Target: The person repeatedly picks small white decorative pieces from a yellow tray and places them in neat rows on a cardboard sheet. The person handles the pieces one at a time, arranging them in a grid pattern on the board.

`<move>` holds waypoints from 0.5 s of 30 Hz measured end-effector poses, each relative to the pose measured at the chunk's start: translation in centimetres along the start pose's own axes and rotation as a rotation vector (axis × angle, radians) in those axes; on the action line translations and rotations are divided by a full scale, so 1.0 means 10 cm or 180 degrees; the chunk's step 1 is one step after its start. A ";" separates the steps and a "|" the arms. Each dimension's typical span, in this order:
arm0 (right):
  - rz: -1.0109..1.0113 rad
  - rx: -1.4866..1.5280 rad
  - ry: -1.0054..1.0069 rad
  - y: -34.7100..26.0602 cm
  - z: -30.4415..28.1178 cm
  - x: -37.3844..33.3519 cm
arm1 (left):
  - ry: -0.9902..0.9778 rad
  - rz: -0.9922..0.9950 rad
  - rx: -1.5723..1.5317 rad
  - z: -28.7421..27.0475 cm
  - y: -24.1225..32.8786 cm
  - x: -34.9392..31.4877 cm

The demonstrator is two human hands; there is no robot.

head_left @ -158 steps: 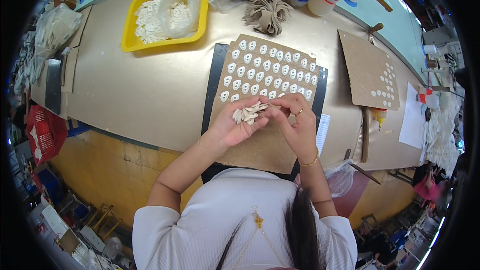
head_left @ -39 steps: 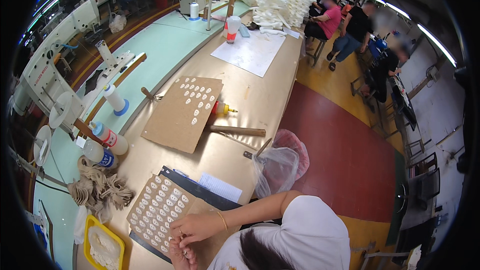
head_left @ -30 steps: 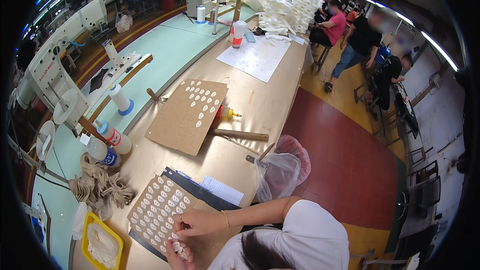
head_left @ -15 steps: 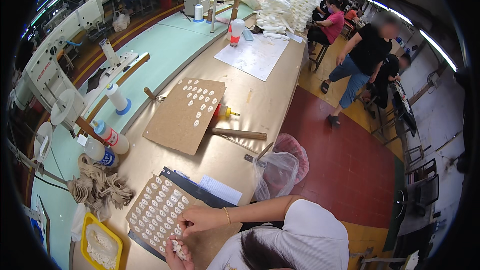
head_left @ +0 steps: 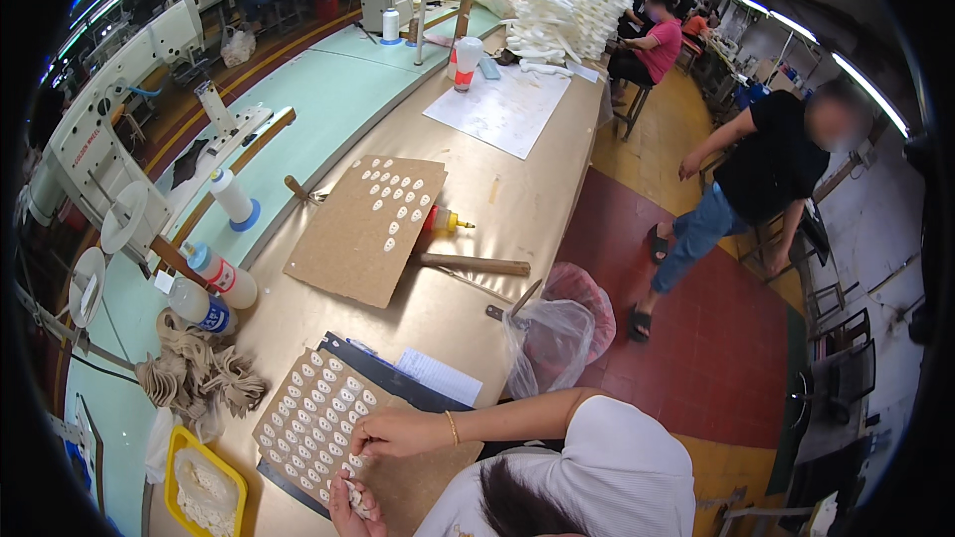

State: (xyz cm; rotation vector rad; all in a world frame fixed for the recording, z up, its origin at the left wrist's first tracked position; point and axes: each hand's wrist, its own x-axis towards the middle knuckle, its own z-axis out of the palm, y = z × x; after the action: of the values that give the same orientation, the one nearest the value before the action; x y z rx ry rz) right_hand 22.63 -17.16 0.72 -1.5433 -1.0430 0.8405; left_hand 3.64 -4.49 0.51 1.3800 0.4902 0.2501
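Rows of small white oval pieces with dark marks lie on a brown cardboard sheet [head_left: 413,467] in front of me. My right hand [head_left: 388,432] reaches in over this sheet, fingers pinched together at the edge of the rows; whatever is between the fingertips is hidden. Just below it, my left hand [head_left: 348,505] is curled around a small bunch of white pieces [head_left: 360,499]. Under the sheet shows a dark blue board [head_left: 403,385]. Farther up the table, a second cardboard sheet [head_left: 343,239] carries fewer of the same ovals.
A yellow basket [head_left: 242,497] of white pieces stands at left, near brown fabric pieces [head_left: 199,368] and glue bottles [head_left: 231,284]. Beyond lie a wooden-handled hammer [head_left: 476,264] and a yellow-tipped bottle [head_left: 450,222]. A plastic bag [head_left: 547,343] hangs at the right edge. A person [head_left: 756,159] walks by.
My right hand has shifted slightly, its fingertips staying by the rows; my left hand still holds its bunch. The passer-by has come nearer along the aisle.
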 end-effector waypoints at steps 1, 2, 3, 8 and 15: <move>0.0073 0.0010 -0.0022 0.00 0.00 0.00 | -0.0004 -0.0225 -0.0253 -0.02 -0.04 0.00; 0.0150 0.0020 -0.0043 0.01 -0.01 -0.02 | -0.0010 -0.0454 -0.0508 -0.02 -0.06 0.00; 0.0190 0.0054 -0.0007 0.00 -0.01 -0.03 | 0.0232 -0.0830 -0.0725 0.01 -0.01 0.02; 0.0527 0.0331 0.0049 -0.13 -0.14 -0.09 | 0.1107 -0.1810 -0.1297 0.40 0.41 0.15; 0.0200 -0.0326 -0.0049 -0.13 -0.17 0.09 | 0.0613 -0.1392 -0.1914 0.15 0.36 0.25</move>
State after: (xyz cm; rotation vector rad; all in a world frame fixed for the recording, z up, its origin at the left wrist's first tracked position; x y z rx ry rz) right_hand 24.29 -16.86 2.40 -1.6653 -1.0677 0.8546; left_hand 6.94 -4.05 3.72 0.6443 0.7876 0.1526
